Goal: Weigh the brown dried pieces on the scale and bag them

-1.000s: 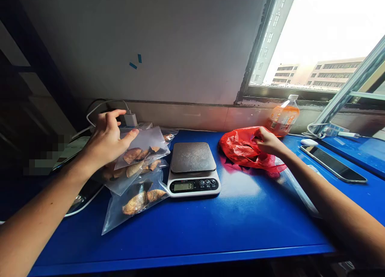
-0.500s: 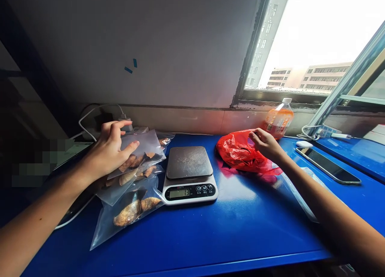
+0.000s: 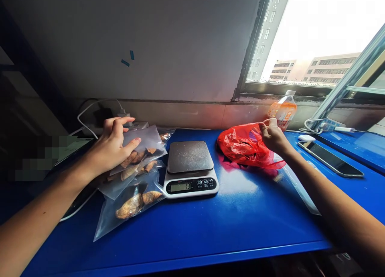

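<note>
**Two hands, two bags on a blue desk**

The glossy blue desk top (image 3: 246, 216) runs from the grey wall out to the viewer, with a window at the far right. Near its middle sits a white digital kitchen scale with a dark square platform (image 3: 190, 168), nothing on the platform, its display lit (the digits are too small to read surely).

To the right of the scale lies the crumpled red plastic carrier bag (image 3: 242, 146). The right hand (image 3: 273, 136) now pinches its upper right edge between thumb and curled fingers and holds it raised; half a second ago that hand hovered over the bag with the fingers loose, so the grip on the rim is new, and my guess is that the mouth is being pulled open. The bag's long axis runs left to right across the desk, the lifted edge towards the window.

To the left of the scale a stack of clear plastic pouches holding brown dried pieces (image 3: 135, 168) fans out, long axis slanting from far right to near left, the lowest pouch reaching nearest the viewer. The left hand (image 3: 116, 146) rests flat on the top pouch, fingers spread wide, thumb out, gripping nothing; it has barely shifted.

Behind the red bag stands an orange drink bottle with a white cap (image 3: 282, 110), and farther right lies a dark smartphone (image 3: 331, 158).
</note>
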Tool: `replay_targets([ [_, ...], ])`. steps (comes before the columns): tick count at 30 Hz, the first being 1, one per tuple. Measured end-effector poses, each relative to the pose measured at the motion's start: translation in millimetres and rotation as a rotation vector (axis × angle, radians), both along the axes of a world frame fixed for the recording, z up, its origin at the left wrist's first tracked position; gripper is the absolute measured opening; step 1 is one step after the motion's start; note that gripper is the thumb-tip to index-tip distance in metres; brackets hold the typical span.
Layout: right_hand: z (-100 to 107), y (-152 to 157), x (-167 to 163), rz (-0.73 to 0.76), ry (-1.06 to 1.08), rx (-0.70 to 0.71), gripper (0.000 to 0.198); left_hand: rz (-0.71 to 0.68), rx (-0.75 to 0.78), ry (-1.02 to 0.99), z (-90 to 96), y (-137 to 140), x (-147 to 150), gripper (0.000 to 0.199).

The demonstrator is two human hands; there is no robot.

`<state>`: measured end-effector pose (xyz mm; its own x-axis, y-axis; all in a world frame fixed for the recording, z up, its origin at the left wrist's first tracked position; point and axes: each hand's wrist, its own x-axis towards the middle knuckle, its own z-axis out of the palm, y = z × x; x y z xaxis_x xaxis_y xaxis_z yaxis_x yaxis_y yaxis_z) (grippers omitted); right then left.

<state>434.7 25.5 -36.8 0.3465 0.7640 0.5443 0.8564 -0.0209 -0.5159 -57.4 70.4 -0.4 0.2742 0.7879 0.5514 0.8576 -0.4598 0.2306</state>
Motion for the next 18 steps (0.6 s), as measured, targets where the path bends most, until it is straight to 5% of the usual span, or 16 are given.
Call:
replay_targets([
  [9,0.9,-2.6,5.2,0.020,-0.060,-0.089,0.019,0.002,-0.035,-0.001,1.2,-2.7,0.9,0.058],
  [18,-6.3,2.8,9.8,0.098,-0.160,-0.135,0.016,0.031,-0.061,-0.004,8.6,-8.8,6.2,0.060],
])
